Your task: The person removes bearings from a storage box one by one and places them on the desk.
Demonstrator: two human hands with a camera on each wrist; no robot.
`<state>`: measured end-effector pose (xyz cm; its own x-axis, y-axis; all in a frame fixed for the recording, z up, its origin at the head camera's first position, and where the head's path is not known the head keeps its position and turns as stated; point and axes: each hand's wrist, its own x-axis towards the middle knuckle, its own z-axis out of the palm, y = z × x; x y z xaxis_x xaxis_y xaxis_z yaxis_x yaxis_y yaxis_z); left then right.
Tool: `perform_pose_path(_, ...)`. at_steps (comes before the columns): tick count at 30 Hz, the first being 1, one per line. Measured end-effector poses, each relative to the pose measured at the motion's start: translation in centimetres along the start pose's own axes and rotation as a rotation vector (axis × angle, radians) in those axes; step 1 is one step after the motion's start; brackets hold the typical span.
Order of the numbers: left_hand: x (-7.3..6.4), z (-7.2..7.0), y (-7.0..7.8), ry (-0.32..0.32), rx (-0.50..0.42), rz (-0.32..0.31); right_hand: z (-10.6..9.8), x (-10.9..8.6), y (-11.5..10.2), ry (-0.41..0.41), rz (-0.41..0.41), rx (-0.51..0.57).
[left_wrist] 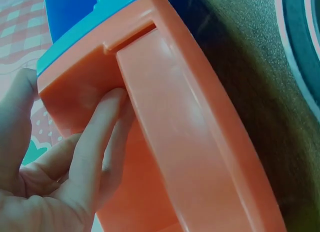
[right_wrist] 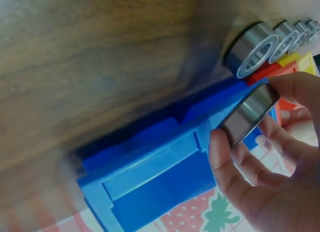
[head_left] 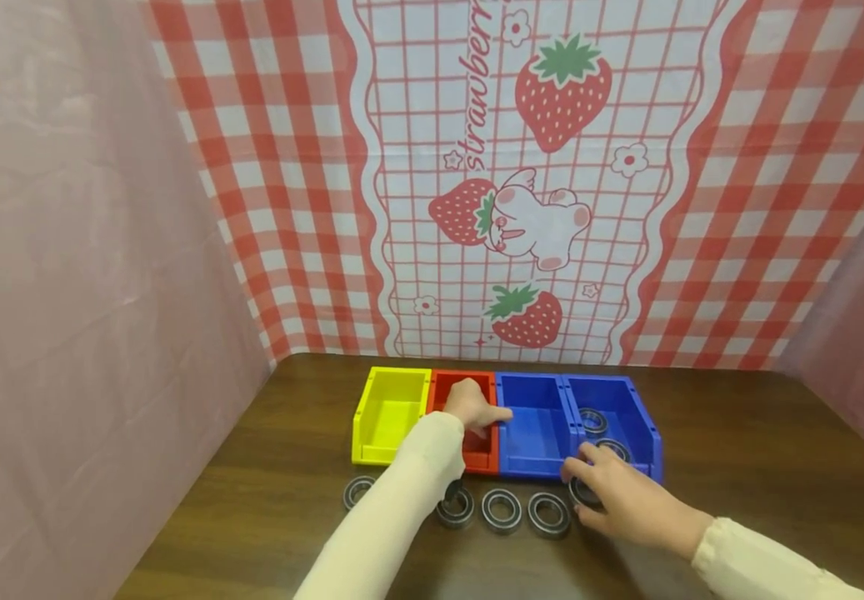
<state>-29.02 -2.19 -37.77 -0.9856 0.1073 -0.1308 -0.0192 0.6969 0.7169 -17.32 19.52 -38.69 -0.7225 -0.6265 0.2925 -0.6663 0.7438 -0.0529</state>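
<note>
My left hand (head_left: pixel 471 406) reaches over the red bin (left_wrist: pixel 200 142), its fingers inside and its thumb over the wall shared with the neighbouring blue bin (head_left: pixel 536 462); it grips that wall. In the right wrist view, a ball bearing (right_wrist: pixel 252 113) is held on edge between the thumb and fingers of my right hand (right_wrist: pixel 280 167). The head view places this hand just before the front of the rightmost blue bin (head_left: pixel 651 433). Inside that bin lie a bearing (head_left: pixel 592 421) and another bearing (head_left: pixel 616 450), partly hidden by my fingers.
A yellow bin (head_left: pixel 360 417) stands at the left end of the joined row. On the wooden table (head_left: pixel 252 500), several bearings (head_left: pixel 502 510) lie in a line before the bins, partly behind my left sleeve. A strawberry-print cloth (head_left: pixel 417 250) hangs behind.
</note>
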Motion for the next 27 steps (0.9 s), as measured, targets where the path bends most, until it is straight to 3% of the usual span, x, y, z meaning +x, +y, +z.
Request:
perform_pose_path(15, 0.1, 0.1, 0.0, 0.002, 0.068, -0.005, 1.2, -1.2, 0.5, 0.013, -0.049, 0.04)
perform_pose_path(27, 0.5, 0.2, -0.2, -0.021, 0.02, -0.004, 2.2, -1.6, 0.6, -0.02, -0.029, 0.073)
